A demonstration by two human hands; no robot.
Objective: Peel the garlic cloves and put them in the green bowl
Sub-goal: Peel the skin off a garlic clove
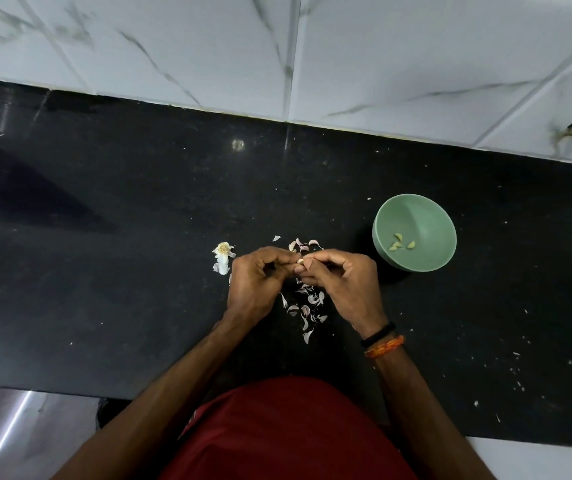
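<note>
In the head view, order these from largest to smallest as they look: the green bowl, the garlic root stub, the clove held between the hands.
1. green bowl
2. garlic root stub
3. clove, mostly hidden by fingers

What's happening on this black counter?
A person is peeling garlic. Both hands, the left hand and right hand, pinch one garlic clove between them. Peeled cloves already lie in the green bowl; loose skins litter the counter beneath.
</note>
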